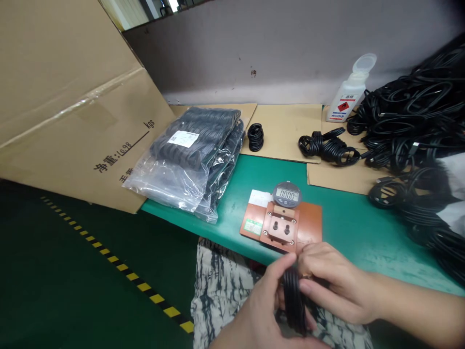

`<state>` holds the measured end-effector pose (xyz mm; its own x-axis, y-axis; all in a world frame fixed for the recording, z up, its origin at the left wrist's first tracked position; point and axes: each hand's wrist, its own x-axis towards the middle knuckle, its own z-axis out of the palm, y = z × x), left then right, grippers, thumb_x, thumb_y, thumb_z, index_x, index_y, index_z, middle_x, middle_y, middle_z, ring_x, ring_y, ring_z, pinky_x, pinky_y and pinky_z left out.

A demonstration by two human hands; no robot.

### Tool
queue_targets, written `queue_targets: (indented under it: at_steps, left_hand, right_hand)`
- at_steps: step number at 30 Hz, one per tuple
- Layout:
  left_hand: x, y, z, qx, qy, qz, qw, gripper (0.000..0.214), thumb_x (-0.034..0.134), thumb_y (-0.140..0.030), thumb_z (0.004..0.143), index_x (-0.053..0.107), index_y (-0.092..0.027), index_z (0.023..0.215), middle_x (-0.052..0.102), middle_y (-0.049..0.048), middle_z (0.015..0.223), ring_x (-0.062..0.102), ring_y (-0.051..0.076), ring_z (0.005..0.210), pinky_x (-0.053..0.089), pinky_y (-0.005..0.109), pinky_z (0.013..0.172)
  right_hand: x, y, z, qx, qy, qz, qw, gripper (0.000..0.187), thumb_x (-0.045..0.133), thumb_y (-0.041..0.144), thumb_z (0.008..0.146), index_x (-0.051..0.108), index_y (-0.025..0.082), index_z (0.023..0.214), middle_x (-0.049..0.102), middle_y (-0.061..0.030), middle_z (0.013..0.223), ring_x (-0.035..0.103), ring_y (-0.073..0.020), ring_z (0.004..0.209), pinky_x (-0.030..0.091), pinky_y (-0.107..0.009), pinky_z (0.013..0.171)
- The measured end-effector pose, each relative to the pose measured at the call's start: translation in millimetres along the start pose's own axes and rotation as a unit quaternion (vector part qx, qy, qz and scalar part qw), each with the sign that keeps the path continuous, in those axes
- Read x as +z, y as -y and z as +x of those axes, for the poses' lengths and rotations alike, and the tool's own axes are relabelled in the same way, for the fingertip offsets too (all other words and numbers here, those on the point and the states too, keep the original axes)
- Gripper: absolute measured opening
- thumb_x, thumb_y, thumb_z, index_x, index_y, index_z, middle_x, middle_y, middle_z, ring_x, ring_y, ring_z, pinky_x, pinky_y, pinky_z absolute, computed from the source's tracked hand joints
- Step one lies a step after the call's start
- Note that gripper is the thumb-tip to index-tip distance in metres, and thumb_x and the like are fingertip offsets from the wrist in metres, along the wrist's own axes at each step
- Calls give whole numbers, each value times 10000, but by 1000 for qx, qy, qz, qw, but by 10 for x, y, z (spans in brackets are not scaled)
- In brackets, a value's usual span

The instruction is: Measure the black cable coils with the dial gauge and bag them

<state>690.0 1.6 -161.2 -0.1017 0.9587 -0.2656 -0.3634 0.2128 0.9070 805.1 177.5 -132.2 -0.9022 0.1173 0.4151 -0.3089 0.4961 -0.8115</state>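
Note:
A coiled black cable [293, 300] is gripped in my left hand [259, 303], its loops standing between the thumb and fingers. My right hand [336, 278] is closed against the coil's right side, thumb touching the loops; whatever lies between its curled fingers is hidden. Just beyond both hands, a digital dial gauge [286, 194] reading 0.000 is mounted on a reddish-brown fixture plate [310, 220]. The knuckles of my right hand are at the plate's near right corner.
Clear bags of coiled cables [196, 140] lie left, beside a large cardboard box [83, 111]. One coil [255, 137] and a cable bundle [329, 147] rest on cardboard sheets. A white bottle [347, 99] stands behind. Many loose black cables [410, 111] heap up on the right.

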Motion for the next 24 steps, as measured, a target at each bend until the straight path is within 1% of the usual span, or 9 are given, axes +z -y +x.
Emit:
queue_targets:
  at_steps: [2, 5, 8, 10, 13, 16, 19, 21, 24]
  left_hand:
    - [-29, 19, 5, -1, 15, 30, 999, 1019, 955, -169, 547, 427, -287, 1411, 716, 39, 933, 738, 243, 842, 607, 354, 778]
    - [-31, 64, 20, 36, -26, 73, 996, 962, 990, -275, 471, 523, -265, 1312, 714, 42, 911, 722, 245, 795, 605, 336, 711]
    - [-60, 152, 24, 60, -51, 117, 990, 994, 994, -353, 440, 532, -270, 1317, 695, 80, 1049, 707, 262, 859, 596, 323, 695]
    - [-113, 219, 10, 80, -34, 135, 987, 1003, 995, -365, 432, 541, -277, 1322, 675, 92, 1112, 701, 266, 883, 591, 322, 706]
    - [-182, 280, -46, 112, -10, 144, 983, 960, 992, -375, 442, 574, -291, 1302, 661, 88, 1128, 699, 260, 861, 591, 328, 720]
    - [-167, 246, -104, 105, -34, 146, 983, 973, 986, -388, 457, 558, -299, 1326, 653, 95, 1149, 695, 286, 904, 595, 344, 747]
    - [-98, 133, -97, 98, -66, 145, 982, 1063, 998, -393, 414, 520, -272, 1355, 659, 92, 1103, 685, 272, 879, 588, 344, 763]
    - [-80, 39, -58, 108, -55, 140, 983, 1079, 1003, -388, 393, 513, -241, 1343, 664, 85, 1060, 677, 245, 843, 578, 322, 756]
    - [-137, -94, -2, 113, -29, 136, 984, 1002, 981, -368, 481, 485, -208, 1337, 666, 71, 1001, 665, 211, 807, 560, 286, 727]
  right_hand:
    - [-7, 10, 0, -4, 11, -17, 1000, 304, 360, 285, 1053, 455, 219, 772, 524, -8, 599, 456, -158, 575, 364, -284, 577]
    - [-11, 15, -1, 6, 10, -22, 1000, 334, 327, 307, 1064, 449, 220, 765, 509, -7, 596, 446, -158, 566, 363, -283, 559]
    - [-7, 7, 1, 22, -5, -14, 1000, 303, 351, 277, 1053, 442, 220, 769, 501, -1, 605, 438, -148, 556, 357, -274, 540]
    - [2, 1, -3, 29, -14, -10, 999, 271, 387, 231, 1030, 435, 221, 764, 491, 9, 603, 436, -140, 549, 351, -266, 532]
    - [23, 0, -27, 43, -37, -10, 998, 236, 497, 208, 971, 407, 229, 754, 471, 34, 598, 429, -123, 530, 336, -250, 513]
    - [47, 8, -59, 51, -74, -36, 995, 224, 598, 201, 918, 407, 236, 805, 465, 58, 604, 423, -109, 503, 332, -240, 493]
    - [57, 16, -63, -12, -71, -72, 995, 98, 550, 120, 935, 509, 208, 943, 513, 48, 599, 455, -124, 498, 342, -265, 508]
    - [49, 19, -46, -76, -38, -89, 992, 148, 495, 91, 957, 568, 162, 1064, 581, 11, 610, 491, -145, 507, 332, -296, 512]
    - [27, 15, -11, -123, -11, -121, 985, 232, 478, 96, 972, 586, 94, 1176, 643, -34, 630, 531, -167, 513, 341, -316, 513]
